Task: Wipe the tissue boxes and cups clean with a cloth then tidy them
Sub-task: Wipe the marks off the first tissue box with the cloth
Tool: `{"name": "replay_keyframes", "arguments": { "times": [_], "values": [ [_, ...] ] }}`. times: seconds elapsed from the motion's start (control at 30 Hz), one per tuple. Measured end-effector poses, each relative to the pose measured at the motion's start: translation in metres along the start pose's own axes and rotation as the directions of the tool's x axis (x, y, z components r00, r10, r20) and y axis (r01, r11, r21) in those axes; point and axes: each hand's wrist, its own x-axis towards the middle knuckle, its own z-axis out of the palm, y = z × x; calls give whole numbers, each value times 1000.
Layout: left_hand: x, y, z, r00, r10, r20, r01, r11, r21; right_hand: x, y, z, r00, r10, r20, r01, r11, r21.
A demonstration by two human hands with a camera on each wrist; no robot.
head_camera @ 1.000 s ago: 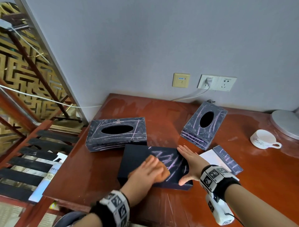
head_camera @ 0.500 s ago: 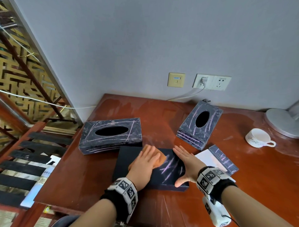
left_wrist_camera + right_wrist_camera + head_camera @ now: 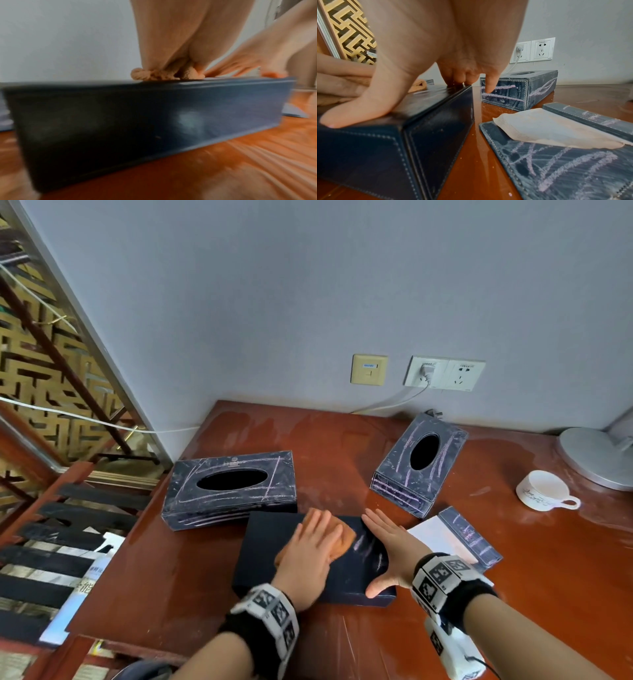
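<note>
Firmly is the way: the left hand (image 3: 310, 556), fingers flat, presses the orange cloth (image 3: 342, 534) on the near tissue box (image 3: 263, 546) at the bench (image 3: 342, 440) front, while the right hand (image 3: 388, 549) lies open steadying it (chalky streaks remain there). Wipe rightward, overlapping. Grey wall (image 3: 308, 285) behind.

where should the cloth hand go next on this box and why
Probably sweep the left hand and orange cloth rightward across the near tissue box. Chalk streaks remain on its top between the cloth and the right hand, which lies flat, steadying the box; the part left of the cloth looks clean.
</note>
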Motion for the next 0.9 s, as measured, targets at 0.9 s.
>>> {"name": "replay_keyframes", "arguments": {
  "times": [0.9],
  "values": [
    [-32, -58, -19, 934, -299, 194, 330, 932, -153, 8, -96, 57, 958, 107, -265, -159, 970, -185]
  ]
}}
